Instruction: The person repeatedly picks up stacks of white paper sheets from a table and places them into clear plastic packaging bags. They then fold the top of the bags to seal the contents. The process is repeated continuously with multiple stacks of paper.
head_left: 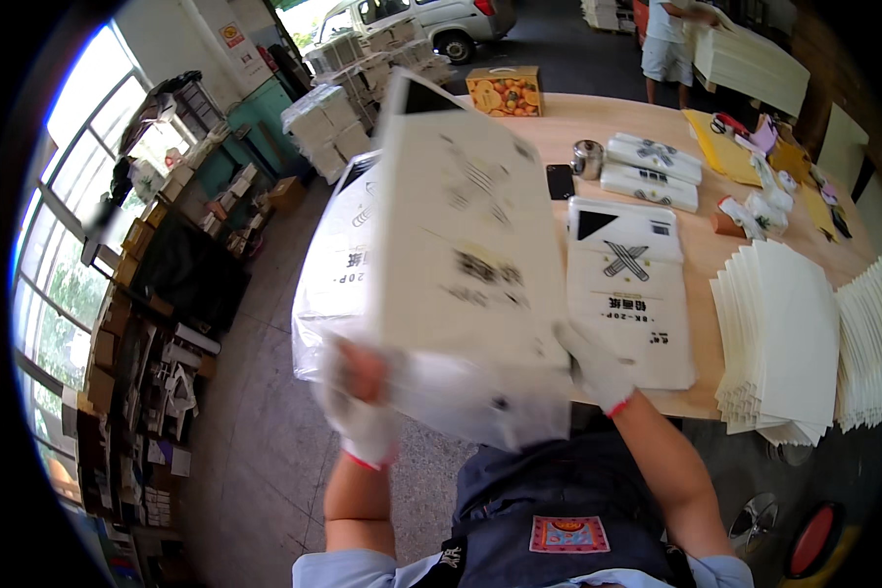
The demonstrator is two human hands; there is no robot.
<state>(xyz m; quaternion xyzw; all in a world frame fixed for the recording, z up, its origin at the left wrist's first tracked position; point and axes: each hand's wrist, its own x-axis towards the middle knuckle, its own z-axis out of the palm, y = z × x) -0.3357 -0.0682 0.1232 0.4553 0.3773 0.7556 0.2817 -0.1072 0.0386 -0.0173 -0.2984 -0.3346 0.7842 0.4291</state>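
Note:
A pack of white paper in a printed plastic bag (421,245) is held up in front of me, tilted and blurred by motion. At its lower left corner, my left hand (358,392), in a white glove with a red cuff, is closed; bare fingertips show, smeared. My right hand (593,367), gloved the same way, grips the lower right edge, its fingers partly hidden. The bag's loose clear end (480,397) hangs between my hands. Behind the held pack, more bagged packs (328,269) lie at the table's left edge. Right of it is another stack of bagged packs (627,338).
On the wooden table (706,235) are rolled printed bags (652,176), a black phone (560,182), a metal tin (587,159) and a fruit-printed box (505,91). Fanned paper stacks (779,333) stand at the right. Another person (668,49) is beside a large pale stack at the back.

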